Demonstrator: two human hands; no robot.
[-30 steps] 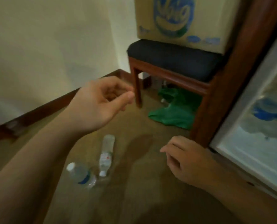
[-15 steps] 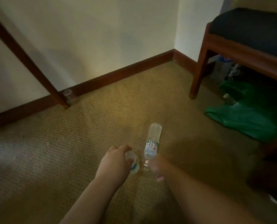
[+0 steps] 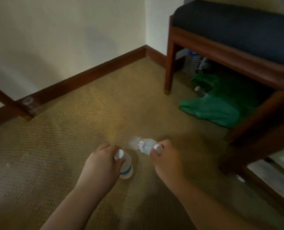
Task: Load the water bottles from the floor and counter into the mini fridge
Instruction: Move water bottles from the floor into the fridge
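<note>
Carpeted floor [image 3: 71, 146] beside a padded bench [image 3: 237, 39] — left hand [image 3: 101, 165] and right hand [image 3: 166, 160] each close fingers around a water bottle's cap. Both bottles are lifting off the carpet, neither yet in the fridge.

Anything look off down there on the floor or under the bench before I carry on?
No spill or damage shows. A green bag lies crumpled on the carpet, half under the bench, with what looks like a bottle cap poking out. The left hand and right hand each grip a bottle by its cap end.
</note>
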